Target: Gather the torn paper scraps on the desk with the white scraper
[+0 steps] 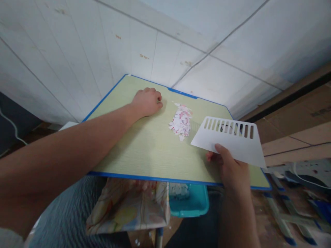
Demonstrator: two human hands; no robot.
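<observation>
My right hand [234, 172] grips a white slotted sheet [230, 143] by its near edge, thumb on top. The sheet is thin and flat, with a row of long slots along its far side. It is tilted above the right part of the pale green tabletop [155, 151]. To its left lies a heap of small white and pink paper-like scraps [181, 121]. Left of the heap, my left hand [148, 101] rests low over the tabletop with its fingers curled; the inside of the hand is hidden.
A blue rim edges the tabletop, which stands against a white wall [144, 41]. Under the near edge are a teal bin [191, 206] with pale bits inside and a patterned cloth [131, 210]. Cardboard [297, 106] and metal legs [281, 220] stand at right.
</observation>
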